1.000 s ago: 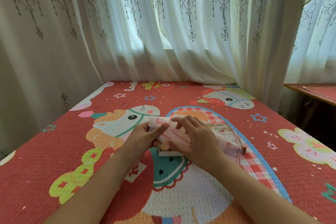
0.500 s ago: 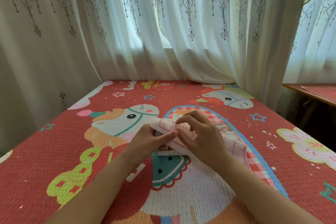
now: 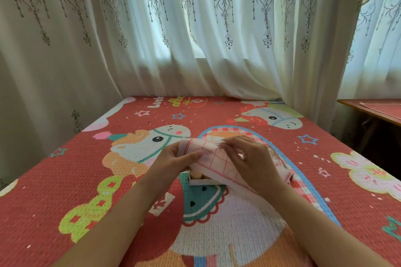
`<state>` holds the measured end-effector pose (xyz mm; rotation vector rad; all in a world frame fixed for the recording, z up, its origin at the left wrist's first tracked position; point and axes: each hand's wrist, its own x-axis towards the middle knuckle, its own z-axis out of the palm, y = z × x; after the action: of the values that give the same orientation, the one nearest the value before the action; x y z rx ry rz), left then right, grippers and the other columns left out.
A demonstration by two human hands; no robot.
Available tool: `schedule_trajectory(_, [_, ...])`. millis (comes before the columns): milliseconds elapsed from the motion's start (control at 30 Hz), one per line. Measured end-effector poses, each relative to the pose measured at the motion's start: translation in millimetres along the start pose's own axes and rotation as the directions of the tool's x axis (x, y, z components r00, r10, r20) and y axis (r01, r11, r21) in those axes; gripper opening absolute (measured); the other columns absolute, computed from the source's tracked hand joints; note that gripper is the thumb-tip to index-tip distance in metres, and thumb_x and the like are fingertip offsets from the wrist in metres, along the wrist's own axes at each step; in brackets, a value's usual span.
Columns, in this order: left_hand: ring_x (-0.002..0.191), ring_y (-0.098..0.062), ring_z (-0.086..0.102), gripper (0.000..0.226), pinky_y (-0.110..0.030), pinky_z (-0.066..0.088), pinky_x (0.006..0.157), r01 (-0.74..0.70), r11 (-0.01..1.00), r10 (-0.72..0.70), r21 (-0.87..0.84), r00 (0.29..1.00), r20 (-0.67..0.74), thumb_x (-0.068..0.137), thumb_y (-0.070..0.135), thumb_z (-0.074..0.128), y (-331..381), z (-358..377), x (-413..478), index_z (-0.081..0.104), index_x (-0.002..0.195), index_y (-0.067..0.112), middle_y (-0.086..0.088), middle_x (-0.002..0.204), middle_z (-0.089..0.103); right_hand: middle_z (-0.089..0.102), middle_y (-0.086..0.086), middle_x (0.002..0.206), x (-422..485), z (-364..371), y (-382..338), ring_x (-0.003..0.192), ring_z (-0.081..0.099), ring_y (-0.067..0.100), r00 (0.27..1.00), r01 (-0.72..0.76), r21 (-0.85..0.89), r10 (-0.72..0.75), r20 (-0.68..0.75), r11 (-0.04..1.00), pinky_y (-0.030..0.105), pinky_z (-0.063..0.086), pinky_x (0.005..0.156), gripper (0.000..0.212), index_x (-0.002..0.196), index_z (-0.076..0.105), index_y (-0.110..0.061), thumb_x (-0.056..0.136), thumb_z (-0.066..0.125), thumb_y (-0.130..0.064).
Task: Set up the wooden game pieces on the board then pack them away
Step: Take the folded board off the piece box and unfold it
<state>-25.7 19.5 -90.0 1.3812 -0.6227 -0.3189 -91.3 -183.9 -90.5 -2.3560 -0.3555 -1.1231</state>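
Head view: my left hand (image 3: 173, 163) and right hand (image 3: 251, 165) both pinch the folded grid board sheet (image 3: 213, 159) over the piece box (image 3: 202, 181) (wooden pieces (image 3: 197, 174) probably inside); a yank could tip it.

Curtains (image 3: 238, 50): white, semi-sheer, hanging in deep folds across the whole back and left side; embroidered upper band of oval leaf medallions with grey scrollwork pendants.
Window (image 3: 200, 52): seen only as a bright gap and a bluish daylight glow through the cloth, strongest at centre and far right.
Mat (image 3: 54, 180): red, woven texture, covering the wide flat surface in the foreground; printed with cartoon ponies, outlined stars, green chain shapes, pale flowers and a blue-edged checked arc.
Side table (image 3: 368, 110): brown wood, at the right edge beside the mat, partly cut off; a red sheet (image 3: 388, 105) lies on top.
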Motion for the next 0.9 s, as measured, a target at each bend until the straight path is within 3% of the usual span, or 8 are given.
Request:
schedule_trajectory(233, [0.095,-0.026,0.072,0.021,-0.038,0.057,0.084,0.020,0.997,-0.008,0.068,0.986,-0.165,0.078,0.010,0.078,4,-8,4,0.072,0.098,0.008,-0.006,0.100,0.076,0.070,-0.003,0.089,7,-24,14,0.079,0.064,0.012,0.953,-0.147,-0.197,0.086,-0.289,0.969,0.027,0.052,0.068,0.018,0.097,0.070,-0.013,0.097,0.058,-0.025])
schedule_trajectory(367, [0.084,-0.007,0.068,0.010,-0.013,0.049,0.065,-0.004,0.987,0.051,0.159,0.954,-0.295,0.084,0.012,0.074,1,-15,6,0.069,0.090,0.018,0.002,0.095,0.076,0.067,-0.001,0.090,10,-39,21,0.084,0.059,0.020,0.901,-0.255,-0.265,0.129,-0.415,0.930,0.033,0.048,0.068,0.023,0.093,0.070,-0.014,0.097,0.056,-0.032])
schedule_trajectory(433, [0.080,-0.002,0.067,0.005,-0.015,0.046,0.068,-0.007,0.975,0.071,0.222,0.957,-0.282,0.086,0.014,0.073,2,-19,7,0.074,0.091,0.014,0.002,0.101,0.075,0.068,0.000,0.090,10,-47,27,0.077,0.062,0.021,0.881,-0.300,-0.267,0.158,-0.445,0.916,0.031,0.049,0.063,0.027,0.094,0.070,-0.015,0.097,0.055,-0.037])
schedule_trajectory(500, [0.057,0.008,0.059,0.011,-0.009,0.044,0.060,0.007,0.970,0.063,0.242,0.958,-0.279,0.086,0.012,0.071,4,-20,7,0.076,0.092,0.004,0.002,0.100,0.074,0.070,-0.002,0.085,10,-54,35,0.068,0.064,0.019,0.869,-0.340,-0.283,0.186,-0.458,0.897,0.030,0.050,0.058,0.030,0.096,0.070,-0.018,0.097,0.054,-0.043])
schedule_trajectory(567, [0.044,0.004,0.051,0.017,-0.006,0.040,0.047,0.045,0.976,0.026,0.213,0.947,-0.321,0.087,0.014,0.071,2,-24,8,0.076,0.092,-0.002,-0.001,0.093,0.072,0.072,-0.003,0.078,10,-59,42,0.067,0.067,0.019,0.867,-0.368,-0.287,0.215,-0.450,0.884,0.033,0.054,0.058,0.033,0.099,0.071,-0.022,0.096,0.052,-0.049])
schedule_trajectory(667, [0.047,-0.010,0.034,0.020,-0.018,0.030,0.043,0.080,0.982,-0.014,0.172,0.934,-0.356,0.087,0.024,0.071,-1,-31,9,0.078,0.090,0.006,-0.006,0.073,0.063,0.071,-0.001,0.070,10,-63,48,0.065,0.068,0.021,0.862,-0.388,-0.279,0.239,-0.447,0.878,0.035,0.055,0.058,0.035,0.099,0.070,-0.021,0.095,0.051,-0.049])
schedule_trajectory(767, [0.047,-0.011,0.032,0.028,-0.019,0.028,0.041,0.094,0.992,-0.061,0.086,0.944,-0.323,0.090,0.030,0.066,2,-34,11,0.073,0.105,0.007,-0.003,0.093,0.076,0.070,0.001,0.069,11,-65,49,0.061,0.066,0.021,0.864,-0.373,-0.259,0.231,-0.448,0.891,0.037,0.055,0.055,0.033,0.101,0.069,-0.016,0.097,0.050,-0.044])
schedule_trajectory(900, [0.047,-0.009,0.048,0.042,-0.014,0.031,0.037,0.266,0.964,-0.264,0.011,0.960,-0.092,0.091,0.043,0.061,7,-35,9,0.063,0.117,0.011,-0.005,0.113,0.073,0.069,0.001,0.068,15,-67,53,0.058,0.065,0.020,0.866,-0.370,-0.211,0.253,-0.431,0.905,0.039,0.056,0.054,0.032,0.100,0.067,-0.014,0.099,0.047,-0.038])
